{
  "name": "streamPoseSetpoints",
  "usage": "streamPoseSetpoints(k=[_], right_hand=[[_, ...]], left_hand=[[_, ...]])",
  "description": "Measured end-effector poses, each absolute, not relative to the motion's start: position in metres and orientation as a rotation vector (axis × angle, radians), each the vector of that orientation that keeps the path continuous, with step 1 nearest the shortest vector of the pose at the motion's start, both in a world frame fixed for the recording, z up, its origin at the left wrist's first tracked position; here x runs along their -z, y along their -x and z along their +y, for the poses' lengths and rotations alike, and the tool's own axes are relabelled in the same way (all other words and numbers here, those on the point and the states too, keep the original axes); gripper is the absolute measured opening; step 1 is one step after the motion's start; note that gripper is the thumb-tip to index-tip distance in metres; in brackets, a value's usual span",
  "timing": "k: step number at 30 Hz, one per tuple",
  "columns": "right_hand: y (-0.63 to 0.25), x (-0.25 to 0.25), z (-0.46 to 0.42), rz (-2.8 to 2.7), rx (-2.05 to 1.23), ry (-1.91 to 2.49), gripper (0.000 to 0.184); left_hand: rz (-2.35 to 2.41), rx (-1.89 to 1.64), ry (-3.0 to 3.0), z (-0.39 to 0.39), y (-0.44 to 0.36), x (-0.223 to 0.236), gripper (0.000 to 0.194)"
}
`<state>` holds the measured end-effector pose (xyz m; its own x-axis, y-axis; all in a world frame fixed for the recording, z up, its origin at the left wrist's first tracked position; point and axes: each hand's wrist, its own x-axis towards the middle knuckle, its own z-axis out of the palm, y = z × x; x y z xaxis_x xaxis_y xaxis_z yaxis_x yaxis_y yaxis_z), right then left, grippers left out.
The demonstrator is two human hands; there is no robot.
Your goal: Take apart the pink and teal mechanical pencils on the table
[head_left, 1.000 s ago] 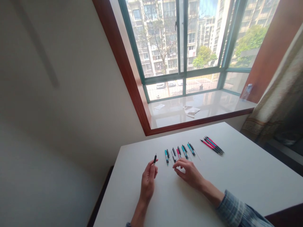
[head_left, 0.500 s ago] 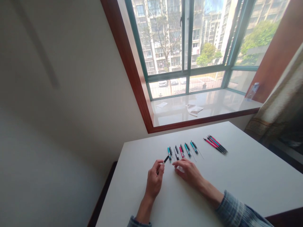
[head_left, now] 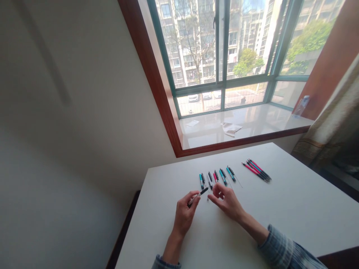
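In the head view, a pen (head_left: 203,191) was gripped by the left hand (head_left: 184,213) over the desk (head_left: 158,196), its black end pointed toward the right hand (head_left: 228,203), whose curled fingers were parted from the thumb. Any print on the pen parts (head_left: 223,177) beyond was unreadable.

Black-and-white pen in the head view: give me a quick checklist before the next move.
1. Pen in the left hand: ok, gripped, black end angled upward.
2. Right hand on the pen: not ok, just apart from it.
3. Pen fully assembled: cannot tell, partly covered.
4. Small piece below the right thumb identified: cannot tell, too small.
5. Pen bundle separate from the row of pen parts: ok.
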<state>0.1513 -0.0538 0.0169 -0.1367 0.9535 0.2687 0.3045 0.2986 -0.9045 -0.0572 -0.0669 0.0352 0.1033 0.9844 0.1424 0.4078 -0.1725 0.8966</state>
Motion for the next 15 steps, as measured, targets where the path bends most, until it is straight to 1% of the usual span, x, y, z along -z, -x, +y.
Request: streamPoseSetpoints(k=[3, 6, 9, 15], right_hand=[[-0.152, -0.015, -0.052, -1.57, -0.986, 1.166, 0.044], [-0.152, -0.008, -0.049, -1.569, -1.063, 1.162, 0.055], [-0.151, -0.003, -0.048, -1.574, -1.109, 1.158, 0.058], [-0.149, -0.007, -0.048, -1.564, -1.114, 1.138, 0.055]], left_hand=[[1.304, -1.039, -1.677, -0.067, 0.056, -0.035, 0.033], [1.229, -1.027, -1.699, -0.068, 0.055, -0.035, 0.03], [1.187, -1.002, -1.707, -0.068, 0.054, -0.035, 0.028], [1.203, -0.975, -1.705, -0.068, 0.055, -0.036, 0.031]])
